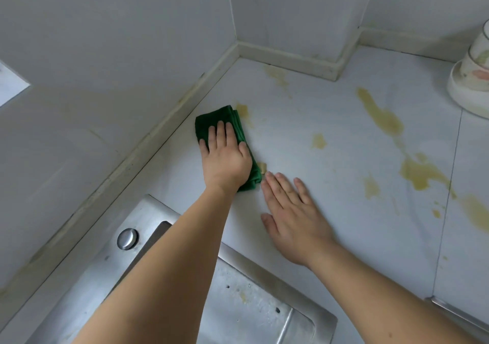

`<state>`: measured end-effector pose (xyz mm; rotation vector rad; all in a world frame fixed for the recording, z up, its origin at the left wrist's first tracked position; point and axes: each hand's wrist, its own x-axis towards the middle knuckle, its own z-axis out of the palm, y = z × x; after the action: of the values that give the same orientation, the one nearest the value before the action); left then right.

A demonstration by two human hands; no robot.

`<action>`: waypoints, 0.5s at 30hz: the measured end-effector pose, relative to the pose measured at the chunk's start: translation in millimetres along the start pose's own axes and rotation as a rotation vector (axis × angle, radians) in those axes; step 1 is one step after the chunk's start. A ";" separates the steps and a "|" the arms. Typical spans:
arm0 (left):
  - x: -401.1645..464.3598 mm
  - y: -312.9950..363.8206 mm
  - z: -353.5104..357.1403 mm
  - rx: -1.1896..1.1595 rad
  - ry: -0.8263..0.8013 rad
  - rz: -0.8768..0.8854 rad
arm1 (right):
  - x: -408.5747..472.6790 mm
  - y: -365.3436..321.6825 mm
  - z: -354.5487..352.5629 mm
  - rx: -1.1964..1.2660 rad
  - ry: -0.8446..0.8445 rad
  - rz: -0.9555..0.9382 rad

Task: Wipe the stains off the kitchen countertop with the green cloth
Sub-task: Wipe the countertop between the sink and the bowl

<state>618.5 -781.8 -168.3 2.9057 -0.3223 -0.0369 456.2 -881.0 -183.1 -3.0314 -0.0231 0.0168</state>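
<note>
A folded green cloth [211, 121] lies on the pale grey countertop [330, 121] near the left wall. My left hand [225, 155] presses flat on it with straight fingers. My right hand [288, 211] rests flat on the bare counter just to the right of the cloth, its fingertips close to the cloth's near corner. Yellow-brown stains mark the counter: a small one [243, 111] at the cloth's far edge, a patch [318, 140] in the middle, a long streak [383, 116] and a large blot [418, 174] to the right.
A steel sink [238, 290] with a round plug knob [127, 238] sits at the near left. Stacked white bowls [471, 79] stand at the far right. White walls and a raised backsplash strip [285, 58] bound the counter at left and back.
</note>
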 end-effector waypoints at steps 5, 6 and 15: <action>-54.2 0.6 -0.1 -0.025 -0.018 -0.020 | -0.4 -0.9 -1.8 -0.016 -0.015 -0.001; -58.0 0.5 -0.5 -0.044 -0.027 -0.020 | -0.1 -1.4 -2.4 -0.017 -0.013 -0.002; -53.2 -51.4 -33.6 -0.480 -0.057 0.007 | -2.2 -0.8 -8.8 0.031 -0.061 -0.017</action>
<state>579.2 -714.2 -146.7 2.4304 -0.2863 -0.1715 454.1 -881.2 -174.2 -2.9990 -0.0529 0.1075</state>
